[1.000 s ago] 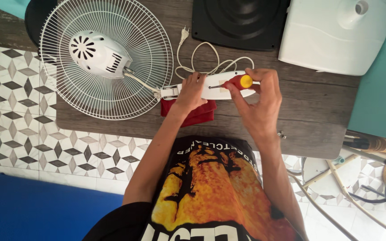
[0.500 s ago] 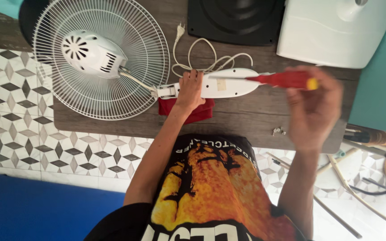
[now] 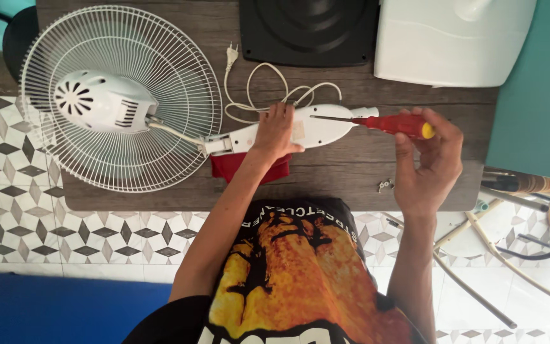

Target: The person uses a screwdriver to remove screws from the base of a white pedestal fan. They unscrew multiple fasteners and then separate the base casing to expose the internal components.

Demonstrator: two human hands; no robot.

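A white fan point(image 3: 122, 95) lies on the dark wooden table point(image 3: 351, 172), its cage at the left and its long white base housing point(image 3: 316, 127) pointing right. My left hand point(image 3: 274, 132) presses down on that housing. A red cloth point(image 3: 237, 167) lies under the housing, below my left hand. My right hand point(image 3: 428, 162) grips a red screwdriver with a yellow cap point(image 3: 394, 124), held nearly flat. Its metal shaft points left and its tip lies over the housing.
The fan's white cord and plug point(image 3: 249, 89) lie coiled behind the housing. A black square base point(image 3: 307, 28) and a white plastic appliance point(image 3: 453, 38) stand at the table's far edge. Small screws point(image 3: 385, 185) lie near the front edge. Metal rods point(image 3: 479, 255) lean at the right.
My right hand swung the screwdriver from upright on the housing out to the right, then brought it back left, lying flat. The view shifted right, so the fan sits further left in frame.
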